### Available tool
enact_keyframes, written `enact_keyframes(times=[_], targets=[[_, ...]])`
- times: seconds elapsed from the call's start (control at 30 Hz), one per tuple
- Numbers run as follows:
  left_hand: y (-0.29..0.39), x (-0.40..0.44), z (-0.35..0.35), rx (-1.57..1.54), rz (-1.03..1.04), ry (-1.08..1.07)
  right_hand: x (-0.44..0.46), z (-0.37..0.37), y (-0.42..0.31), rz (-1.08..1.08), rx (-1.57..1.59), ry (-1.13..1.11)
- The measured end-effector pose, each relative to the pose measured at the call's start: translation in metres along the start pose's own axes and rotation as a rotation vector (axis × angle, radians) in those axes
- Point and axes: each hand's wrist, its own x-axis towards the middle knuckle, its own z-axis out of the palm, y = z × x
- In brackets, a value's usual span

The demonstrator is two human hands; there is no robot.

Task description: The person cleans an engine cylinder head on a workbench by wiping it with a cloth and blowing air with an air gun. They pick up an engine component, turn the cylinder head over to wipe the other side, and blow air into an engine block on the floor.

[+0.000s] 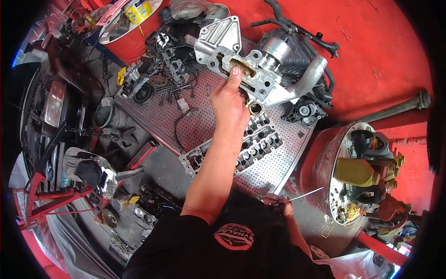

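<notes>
My left hand (230,103) grips a silver cast-metal engine housing (226,37), its thumb pressed on the flat flange face beside a slot-shaped opening. The housing has a triangular ribbed plate, a round canister-like part and a curved pipe (309,76). It is held up above the perforated metal table. Below it lies a cylinder head (260,146) with rows of round bores, partly hidden by my left forearm. Low in front of my body, my right hand (278,201) is closed round a thin metal rod (306,193); its near end is hidden in the hand.
The perforated table (204,88) also carries bolts, a black hose (179,123), pulleys and a alternator-like part (304,111). A red drum (320,162) with oil bottles (355,172) stands right. A car front (55,104) and red stand (60,204) are left.
</notes>
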Motion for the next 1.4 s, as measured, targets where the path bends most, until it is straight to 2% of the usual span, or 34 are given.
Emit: enact_keyframes(times=[0.03,0.13,0.2,0.23,0.3,0.33,0.4,0.43,0.53,0.63,0.67,0.73,0.83,0.87,0.9,1.0,1.07,1.1,1.17,1.23,1.3,1.33,1.4], targets=[[0.000,0.003,-0.004,0.005,0.008,-0.019,0.002,0.001,0.003,0.005,0.003,-0.004],[-0.001,0.017,-0.020,0.061,0.011,-0.061,0.024,-0.005,0.020,0.004,0.166,-0.202],[-0.003,0.033,-0.036,0.077,-0.008,-0.130,0.037,-0.013,0.041,-0.158,0.154,-0.185],[-0.006,0.039,-0.044,0.083,-0.015,-0.128,0.034,-0.012,0.041,-0.151,0.159,-0.181],[-0.010,0.048,-0.056,-0.053,-0.036,-0.131,0.025,-0.011,0.027,-0.083,0.038,-0.091],[-0.013,0.059,-0.073,0.047,-0.041,-0.180,0.021,-0.007,0.018,-0.077,0.042,-0.088],[-0.013,0.063,-0.076,0.047,-0.049,-0.168,0.015,-0.002,0.002,-0.152,-0.327,-0.035],[-0.013,0.065,-0.077,0.042,-0.051,-0.160,0.016,-0.001,0.004,-0.145,-0.330,-0.036],[-0.016,0.079,-0.091,0.039,-0.058,-0.118,0.022,-0.001,0.007,-0.319,-0.596,-0.048],[-0.018,0.087,-0.099,-0.050,-0.056,-0.111,0.043,-0.019,0.028,-0.306,-0.614,-0.085],[-0.017,0.091,-0.105,0.022,-0.058,-0.145,0.064,-0.035,0.056,-0.323,-0.654,-0.065],[-0.018,0.098,-0.114,0.034,-0.059,-0.127,0.064,-0.036,0.056,-0.332,-0.702,-0.048],[-0.018,0.105,-0.127,0.059,-0.071,-0.106,0.029,0.000,-0.004,-0.222,-0.485,-0.117],[-0.018,0.108,-0.130,0.071,-0.085,-0.105,0.027,0.006,-0.013,-0.086,-0.372,-0.089],[-0.019,0.111,-0.133,0.072,-0.083,-0.098,0.029,0.008,-0.016,0.050,-0.257,-0.060],[-0.023,0.121,-0.139,0.094,-0.066,-0.072,0.043,-0.002,-0.004,0.148,-0.147,-0.114],[-0.026,0.127,-0.138,0.097,-0.011,0.069,0.030,0.012,-0.024,0.142,-0.102,-0.158],[-0.027,0.130,-0.136,0.099,-0.011,0.074,0.025,0.020,-0.034,0.128,-0.051,-0.199],[-0.029,0.136,-0.133,0.181,-0.016,0.208,0.035,0.006,-0.021,0.162,-0.087,-0.164],[-0.034,0.149,-0.145,0.184,-0.032,0.217,0.043,-0.003,-0.007,0.196,-0.120,-0.126],[-0.040,0.160,-0.151,0.267,-0.061,0.246,0.049,-0.007,0.002,0.072,-0.139,-0.119],[-0.044,0.166,-0.157,0.268,-0.064,0.249,0.049,-0.009,0.002,0.076,-0.140,-0.117],[-0.051,0.181,-0.172,0.300,-0.078,0.255,0.049,-0.011,-0.003,0.125,-0.120,-0.217]])
